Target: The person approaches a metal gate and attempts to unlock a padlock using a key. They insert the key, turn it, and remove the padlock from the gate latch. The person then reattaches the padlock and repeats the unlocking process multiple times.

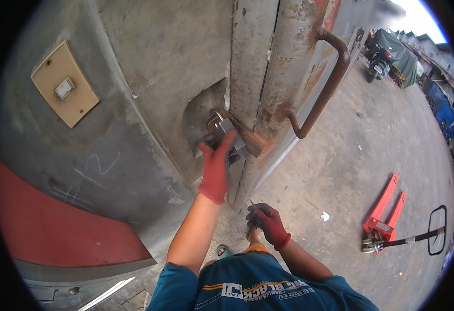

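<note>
My left hand, in a red glove, is raised to a steel padlock that hangs on a rusty hasp at the edge of a grey metal door. The fingers wrap the padlock's body. My right hand, also in a red glove, is held low near my waist and pinches a small key that points upward. The two hands are apart, the right one well below the padlock.
A curved rusty pull handle sits on the door right of the lock. A beige wall switch is on the grey wall at left. An orange pallet jack stands on the concrete floor at right. Covered vehicles are parked far back.
</note>
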Available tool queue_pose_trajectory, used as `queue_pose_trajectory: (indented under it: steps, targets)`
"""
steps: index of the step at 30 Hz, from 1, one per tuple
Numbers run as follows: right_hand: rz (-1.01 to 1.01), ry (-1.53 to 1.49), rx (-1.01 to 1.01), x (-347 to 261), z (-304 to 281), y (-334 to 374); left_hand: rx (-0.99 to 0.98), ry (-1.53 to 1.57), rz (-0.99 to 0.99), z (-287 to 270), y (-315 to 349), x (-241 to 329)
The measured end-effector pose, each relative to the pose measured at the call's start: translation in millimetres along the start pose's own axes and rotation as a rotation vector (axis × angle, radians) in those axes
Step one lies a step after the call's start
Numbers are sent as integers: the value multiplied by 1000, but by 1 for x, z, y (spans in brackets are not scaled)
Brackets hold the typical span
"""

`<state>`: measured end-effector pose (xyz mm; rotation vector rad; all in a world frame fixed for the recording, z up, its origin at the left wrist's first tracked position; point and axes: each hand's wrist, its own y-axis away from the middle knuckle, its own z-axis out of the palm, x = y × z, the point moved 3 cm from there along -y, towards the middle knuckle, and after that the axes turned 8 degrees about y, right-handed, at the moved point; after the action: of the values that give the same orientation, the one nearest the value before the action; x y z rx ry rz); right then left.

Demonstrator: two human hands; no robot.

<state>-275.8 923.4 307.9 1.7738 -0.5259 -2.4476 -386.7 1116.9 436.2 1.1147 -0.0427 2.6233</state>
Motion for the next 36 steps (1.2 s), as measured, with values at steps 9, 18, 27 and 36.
queue_pose_trajectory:
  steps: [9, 18, 27, 36]
  targets:
    - [-84, 62, -18, -10, 7, -4, -160, 327, -163, -22, -7, 9]
    - [-163, 16, -64, -95, 51, -33, -251, 593, -287, -39, 1, 9]
    - [-519, 627, 159, -125, 88, -50, -333, 568, -222, -54, -4, -6]
    - [-685, 699, 205, -125, 93, -61, -292, 565, -214, -56, -6, -9]
